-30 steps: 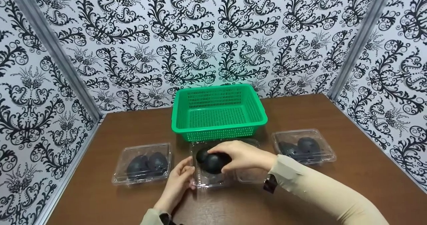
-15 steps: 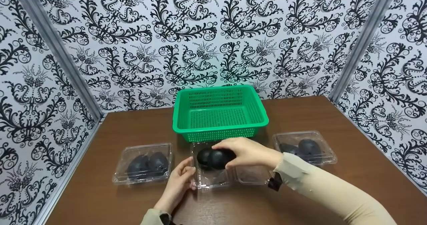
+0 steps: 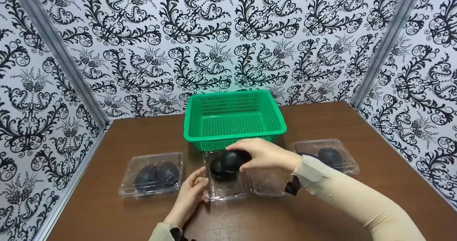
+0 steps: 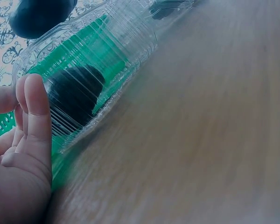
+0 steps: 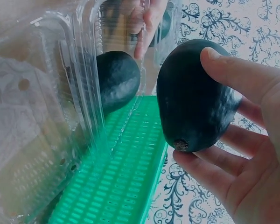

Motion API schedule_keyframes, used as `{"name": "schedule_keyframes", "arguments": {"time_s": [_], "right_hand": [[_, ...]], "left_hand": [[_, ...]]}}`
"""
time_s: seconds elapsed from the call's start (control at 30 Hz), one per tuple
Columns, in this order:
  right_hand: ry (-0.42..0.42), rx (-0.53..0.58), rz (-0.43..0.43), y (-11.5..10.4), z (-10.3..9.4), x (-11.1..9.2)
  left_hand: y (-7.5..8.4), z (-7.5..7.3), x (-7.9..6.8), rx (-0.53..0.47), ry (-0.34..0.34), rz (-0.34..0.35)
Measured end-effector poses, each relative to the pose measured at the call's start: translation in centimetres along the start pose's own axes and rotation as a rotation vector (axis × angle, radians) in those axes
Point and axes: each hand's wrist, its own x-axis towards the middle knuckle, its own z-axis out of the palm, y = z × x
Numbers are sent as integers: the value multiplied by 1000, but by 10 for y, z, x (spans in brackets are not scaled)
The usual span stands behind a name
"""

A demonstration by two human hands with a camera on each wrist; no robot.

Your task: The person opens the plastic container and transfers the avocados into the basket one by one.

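My right hand [image 3: 266,156] grips a dark, almost black avocado [image 3: 234,161], thumb on one side and fingers on the other, with its stem end showing in the right wrist view. It is held above an open clear plastic clamshell box [image 3: 226,194], whose lid [image 3: 267,184] lies folded out to the right. Inside the box rests a second dark avocado [image 5: 119,79], partly covered by the held one in the head view. My left hand [image 3: 191,190] holds the left side wall of the box, and in the left wrist view its fingers [image 4: 36,102] touch the rim.
Behind the box stands a green perforated basket [image 3: 232,139] with nothing in it. A closed clamshell [image 3: 153,176] with two dark avocados sits at left, and another closed clamshell [image 3: 326,155] with similar fruit at right. Patterned walls [image 3: 214,37] enclose the brown table [image 3: 142,219].
My right hand has lifted the avocado up and slightly right from the one lying in the box. The left hand stays on the box's side.
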Motion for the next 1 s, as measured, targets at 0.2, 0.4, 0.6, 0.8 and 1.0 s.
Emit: {"name": "schedule_keyframes", "arguments": {"time_s": [0.2, 0.4, 0.6, 0.8, 1.0], "right_hand": [[22, 8, 13, 4, -7, 1], [56, 16, 29, 11, -11, -3], [89, 24, 45, 17, -17, -7], [122, 16, 54, 20, -23, -10], [152, 9, 77, 24, -33, -12]], "left_hand": [[0, 0, 1, -8, -2, 4], [1, 0, 0, 6, -11, 14], [1, 2, 0, 10, -5, 25], [1, 2, 0, -2, 2, 21], [1, 1, 0, -4, -2, 31]]}}
